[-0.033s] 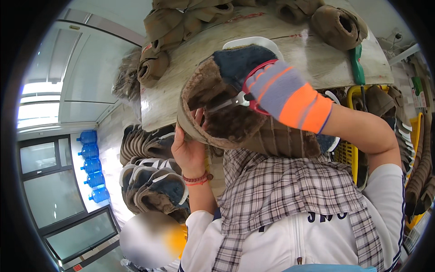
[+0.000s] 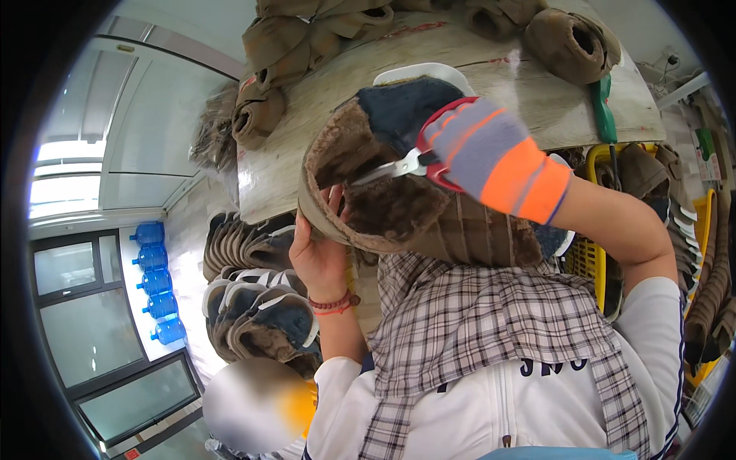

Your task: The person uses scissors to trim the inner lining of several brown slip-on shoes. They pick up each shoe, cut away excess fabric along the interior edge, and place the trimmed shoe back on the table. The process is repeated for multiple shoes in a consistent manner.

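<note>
Bright overall; L window (image 2: pixel 66 188) blown out; fisheye edges warped, corners blk.

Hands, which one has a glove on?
The right hand, gripping the red-handled scissors; the left hand, holding the fleece-lined piece, is bare.

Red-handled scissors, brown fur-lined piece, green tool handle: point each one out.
Red-handled scissors (image 2: pixel 412 162), head view: on the metal around the pivot.
Brown fur-lined piece (image 2: pixel 399 207), head view: on its inner pile lining.
Green tool handle (image 2: pixel 604 113), head view: on the handle's middle.
</note>
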